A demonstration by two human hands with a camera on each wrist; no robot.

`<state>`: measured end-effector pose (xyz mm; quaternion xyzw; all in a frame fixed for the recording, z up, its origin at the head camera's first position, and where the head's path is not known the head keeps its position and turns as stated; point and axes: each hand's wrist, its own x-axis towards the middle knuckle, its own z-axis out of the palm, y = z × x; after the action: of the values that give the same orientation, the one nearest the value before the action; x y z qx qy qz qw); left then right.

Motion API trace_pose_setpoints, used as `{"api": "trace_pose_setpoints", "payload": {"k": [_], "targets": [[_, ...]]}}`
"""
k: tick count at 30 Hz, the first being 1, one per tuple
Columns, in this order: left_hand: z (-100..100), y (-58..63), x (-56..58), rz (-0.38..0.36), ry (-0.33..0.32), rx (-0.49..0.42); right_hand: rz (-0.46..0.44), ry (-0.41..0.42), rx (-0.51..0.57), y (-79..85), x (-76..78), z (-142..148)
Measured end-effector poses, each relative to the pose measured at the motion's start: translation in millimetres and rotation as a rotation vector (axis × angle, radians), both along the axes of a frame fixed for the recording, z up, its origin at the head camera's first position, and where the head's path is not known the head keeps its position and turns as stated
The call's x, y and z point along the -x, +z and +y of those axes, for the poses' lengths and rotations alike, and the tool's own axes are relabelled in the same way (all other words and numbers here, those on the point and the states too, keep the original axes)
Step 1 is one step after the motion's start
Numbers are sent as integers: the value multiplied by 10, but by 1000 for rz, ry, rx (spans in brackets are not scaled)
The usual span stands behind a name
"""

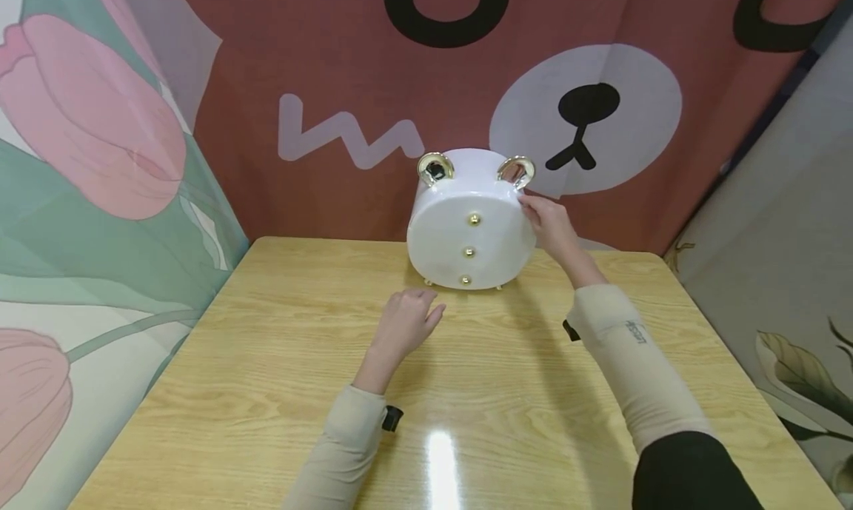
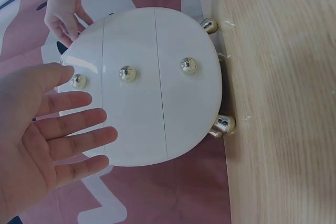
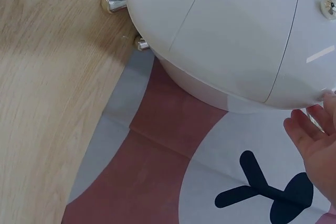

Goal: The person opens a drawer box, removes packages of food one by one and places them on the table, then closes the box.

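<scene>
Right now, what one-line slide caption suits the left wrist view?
The open left hand before a white box with three knobs, the right hand at its edge.

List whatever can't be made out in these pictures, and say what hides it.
White box, head view: its back is hidden by its own body.
Front panels, left wrist view: closed, they hide whatever may lie behind them.
Right hand, right wrist view: the picture's right edge cuts it off, so whether it grips the box is unclear.
Sleeve lettering, head view: too small and blurred to read.
</scene>
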<state>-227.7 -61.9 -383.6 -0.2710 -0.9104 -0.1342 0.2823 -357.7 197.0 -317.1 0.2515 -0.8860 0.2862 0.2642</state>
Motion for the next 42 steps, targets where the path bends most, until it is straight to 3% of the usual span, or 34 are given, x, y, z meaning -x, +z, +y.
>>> {"api": "trace_pose_setpoints", "payload": {"k": [6,21,29,42], "targets": [[18,-17,5,-8,3,10,-31,9,-35,57,10,4],[39,-46,10,-29,-18,20,40,29,-2,113,103,-18],[38,-47,20,-50,-30,22,-80,34,-40,219,136,-44],[17,-84,33,-87,-10,78,-115,86,27,233,210,-77]]}}
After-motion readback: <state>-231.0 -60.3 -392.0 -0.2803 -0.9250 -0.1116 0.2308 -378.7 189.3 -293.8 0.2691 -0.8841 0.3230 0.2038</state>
